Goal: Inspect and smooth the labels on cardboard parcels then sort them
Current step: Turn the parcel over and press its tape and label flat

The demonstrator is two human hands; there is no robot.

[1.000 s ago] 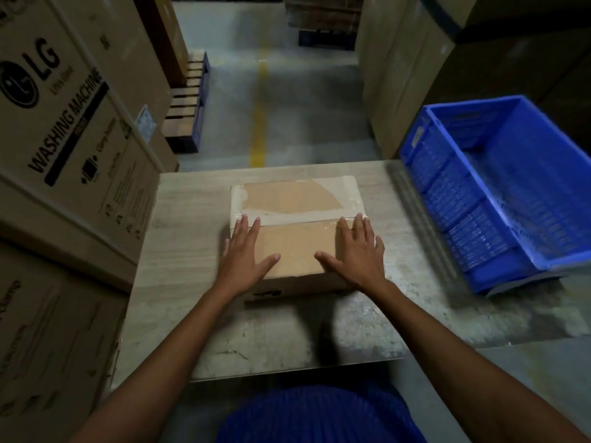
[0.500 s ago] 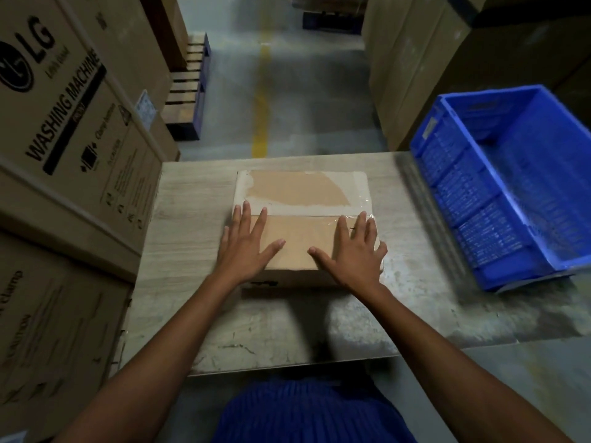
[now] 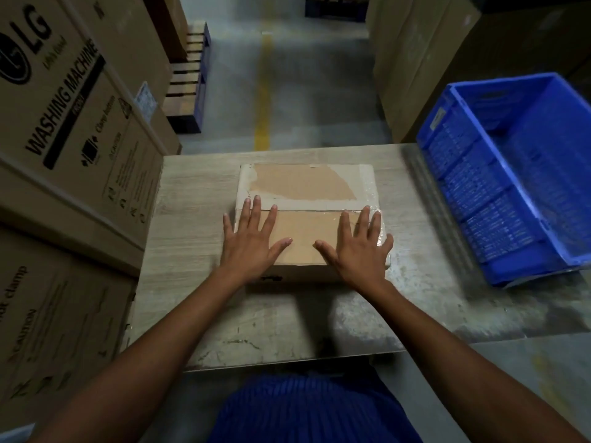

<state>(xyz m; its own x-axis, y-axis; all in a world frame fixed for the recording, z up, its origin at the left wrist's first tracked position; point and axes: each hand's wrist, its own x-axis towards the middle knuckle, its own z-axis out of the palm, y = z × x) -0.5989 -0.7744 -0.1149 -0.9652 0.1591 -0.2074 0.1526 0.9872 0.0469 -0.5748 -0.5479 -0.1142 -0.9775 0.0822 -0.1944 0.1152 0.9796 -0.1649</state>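
Dim warehouse aisle, grey concrete floor stretching ahead. Down the middle of it, a worn yellow line. On the left, stacked brown cartons printed LG and WASHING MACHINE, hard up against a pale wood-grain table, scuffed and stained towards the near edge. Behind those, wooden pallets with blue sides, just beside more boxes. Over on the right, tall plain cartons, upper parts lost in shadow. At the far end, another blue pallet, barely made out.
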